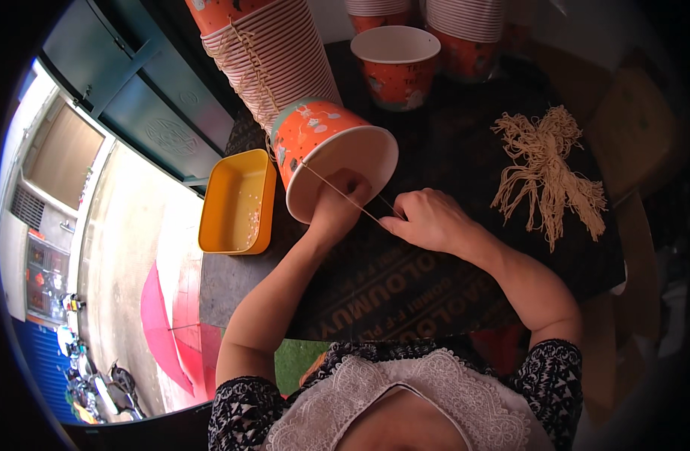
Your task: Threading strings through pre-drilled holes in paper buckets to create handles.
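An orange paper bucket (312, 134) with a white inside lies tipped, its mouth toward me. My left hand (345, 201) is inside that mouth with its fingers curled; what they hold, if anything, is hidden. A thin beige string (341, 194) runs from a hole near the bucket's rim across the opening. Just right of the rim, my right hand (429, 218) pinches this string and keeps it taut. Behind the bucket leans a tall stack of nested paper buckets (273, 60), with looped strings (247, 56) hanging along its side.
A yellow plastic tub (236, 244) with small pale bits stands left of the bucket. On the right of the dark table (345, 297) lies a bundle of beige strings (551, 177). Upright at the back are a single orange bucket (396, 79) and further stacked buckets (465, 41).
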### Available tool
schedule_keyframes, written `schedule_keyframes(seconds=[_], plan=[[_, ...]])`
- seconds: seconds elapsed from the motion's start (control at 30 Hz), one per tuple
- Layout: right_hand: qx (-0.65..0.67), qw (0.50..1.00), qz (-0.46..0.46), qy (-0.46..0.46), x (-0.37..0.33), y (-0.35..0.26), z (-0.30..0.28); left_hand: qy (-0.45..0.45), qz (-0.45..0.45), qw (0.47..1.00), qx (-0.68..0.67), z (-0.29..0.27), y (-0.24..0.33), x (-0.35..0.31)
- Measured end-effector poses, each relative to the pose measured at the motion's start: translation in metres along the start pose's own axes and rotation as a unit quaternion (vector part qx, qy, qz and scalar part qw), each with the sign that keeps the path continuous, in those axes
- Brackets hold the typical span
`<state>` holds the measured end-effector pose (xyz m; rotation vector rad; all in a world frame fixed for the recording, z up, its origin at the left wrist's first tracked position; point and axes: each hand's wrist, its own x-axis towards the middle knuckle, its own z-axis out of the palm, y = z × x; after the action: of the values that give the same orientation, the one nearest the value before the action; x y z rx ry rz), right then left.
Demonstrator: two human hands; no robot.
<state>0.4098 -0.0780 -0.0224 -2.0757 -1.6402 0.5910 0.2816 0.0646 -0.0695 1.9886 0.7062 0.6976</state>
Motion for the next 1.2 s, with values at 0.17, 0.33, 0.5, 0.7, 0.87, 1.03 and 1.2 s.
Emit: schedule_keyframes(seconds=[0.17,0.33,0.5,0.7,0.87,1.03,1.2], plan=[[0.041,0.993,-0.085,0.075,0.001,0.015,0.017,-0.004,0.015,1.0,0.011,0.001,0.002,-0.001],[-0.016,0.951,-0.24,0.196,0.004,0.017,0.026,-0.017,0.019,1.0,-0.001,-0.002,0.008,-0.003],[-0.02,0.926,-0.277,0.256,0.012,0.027,0.029,-0.002,0.032,0.999,-0.009,-0.002,0.007,-0.003],[-0.029,0.923,-0.289,0.251,0.008,0.023,0.028,-0.024,0.036,0.995,-0.088,-0.003,-0.004,0.0],[-0.091,0.891,-0.33,0.297,0.006,0.014,0.027,-0.037,0.058,0.997,-0.043,-0.001,-0.001,0.002],[-0.098,0.888,-0.315,0.319,0.011,0.023,0.032,-0.052,0.02,0.997,-0.045,0.0,0.007,0.001],[-0.073,0.889,-0.324,0.315,0.013,0.023,0.031,-0.06,0.022,0.996,-0.057,0.0,0.008,0.0]])
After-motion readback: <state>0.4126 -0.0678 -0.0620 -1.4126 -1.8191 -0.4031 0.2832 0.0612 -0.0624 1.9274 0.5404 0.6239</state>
